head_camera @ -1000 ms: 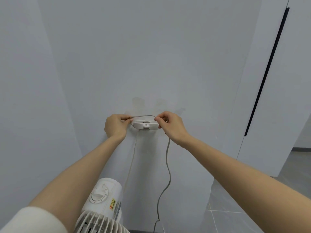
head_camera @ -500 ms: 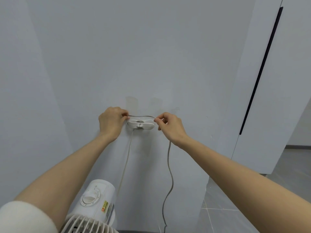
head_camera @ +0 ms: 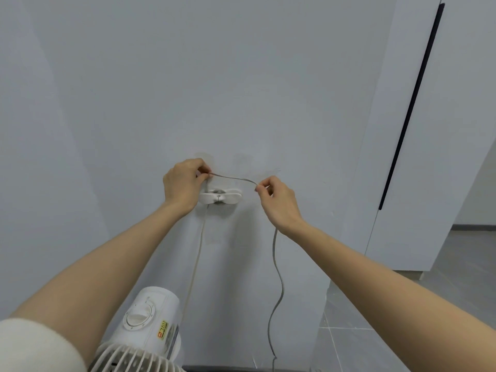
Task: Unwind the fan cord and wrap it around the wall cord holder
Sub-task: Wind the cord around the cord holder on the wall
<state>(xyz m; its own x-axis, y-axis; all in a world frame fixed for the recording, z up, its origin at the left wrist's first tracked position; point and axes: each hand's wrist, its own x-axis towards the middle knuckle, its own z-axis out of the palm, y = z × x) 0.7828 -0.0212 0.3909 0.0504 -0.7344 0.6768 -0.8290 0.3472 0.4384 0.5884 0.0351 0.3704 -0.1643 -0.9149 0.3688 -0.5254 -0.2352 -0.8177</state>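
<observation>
Pale wall [head_camera: 241,76] behind: both hands have lifted the cord [head_camera: 233,179] off the holder [head_camera: 220,197], left hand [head_camera: 182,185] and right hand [head_camera: 276,197] pinching it just above, so this turn isn't seated.

You are facing a pale grey wall [head_camera: 214,76], plain except for faint, slightly glossy rectangular patches [head_camera: 205,158] showing partway up it. To your right a white panel [head_camera: 456,130] is standing upright, and a thin black vertical strip [head_camera: 410,108] is running down most of its height. Beyond that panel, at the far right, a grey tiled floor [head_camera: 375,345] is showing, with pale grout lines crossing it. A dark baseboard [head_camera: 473,227] is running along the foot of the far wall at the right edge.
</observation>
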